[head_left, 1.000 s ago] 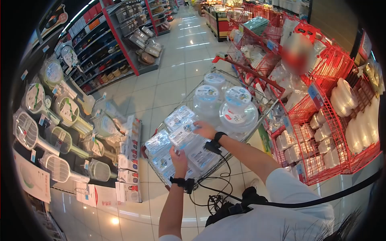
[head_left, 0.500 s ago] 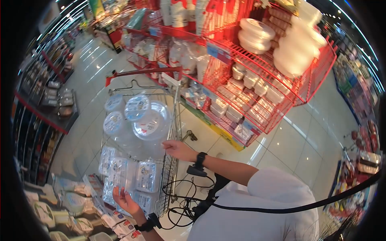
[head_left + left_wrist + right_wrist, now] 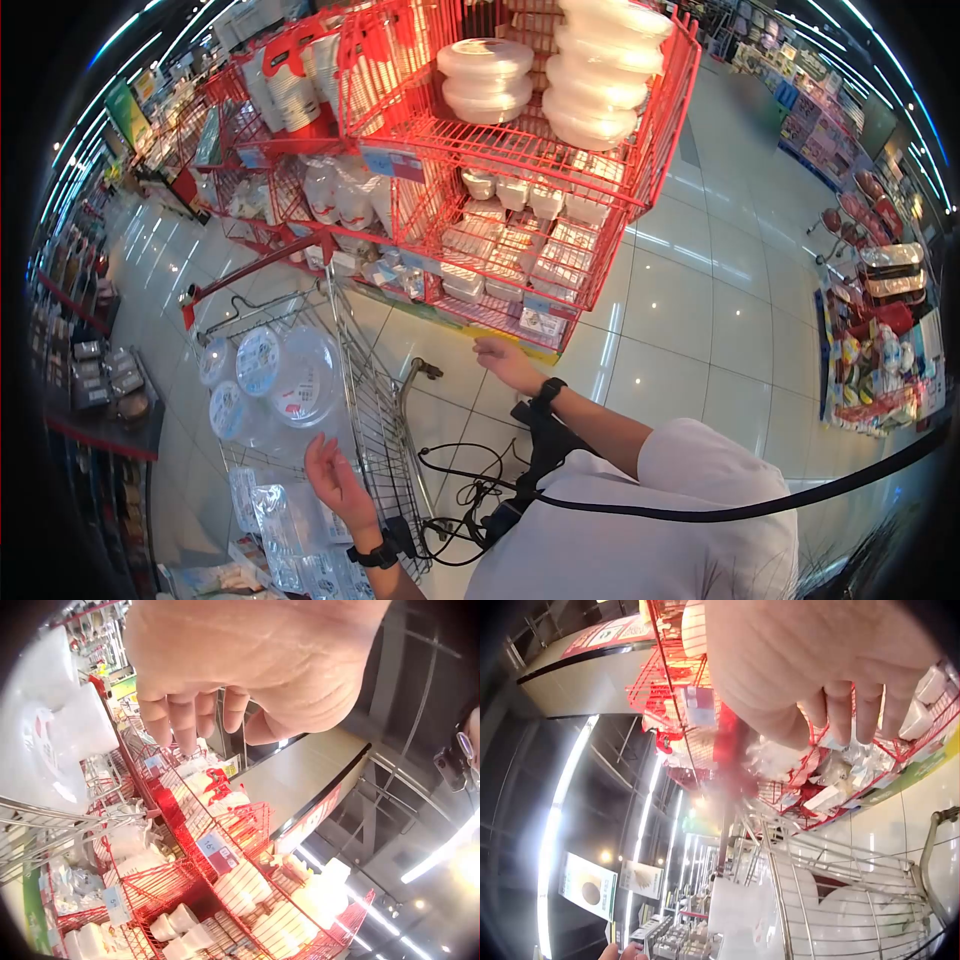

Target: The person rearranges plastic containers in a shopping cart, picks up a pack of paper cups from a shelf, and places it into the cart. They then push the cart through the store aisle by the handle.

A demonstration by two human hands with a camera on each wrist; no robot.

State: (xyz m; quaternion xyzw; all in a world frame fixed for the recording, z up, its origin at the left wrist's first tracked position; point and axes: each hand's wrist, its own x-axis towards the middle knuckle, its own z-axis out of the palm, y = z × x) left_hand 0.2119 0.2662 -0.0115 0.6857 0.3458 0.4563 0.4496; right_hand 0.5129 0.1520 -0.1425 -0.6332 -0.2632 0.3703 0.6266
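In the head view the left hand (image 3: pixel 340 486) hangs over the shopping cart, its fingers loosely bent around nothing. Below and beside it lie wrapped packs of clear containers (image 3: pixel 283 522), with round lidded containers (image 3: pixel 303 378) farther up in the cart. The right hand (image 3: pixel 510 364) is outside the cart, over the floor by the red wire rack (image 3: pixel 610 262), and holds nothing. Both wrist views show relaxed fingers: the left hand (image 3: pixel 247 675) and the right hand (image 3: pixel 825 675) each appear in front of rack goods without visible contact.
The metal cart (image 3: pixel 375 430) stands left of the body, its wheel (image 3: pixel 428 369) near the rack's base. Black cables (image 3: pixel 470 480) hang between cart and body. Stacked foam bowls (image 3: pixel 487 80) fill the upper rack. Another goods display (image 3: pixel 880 350) stands at far right.
The head view has turned right, bringing the red rack to the middle. Both hands have come off the packs in the cart; the right hand is now beyond the cart's side.
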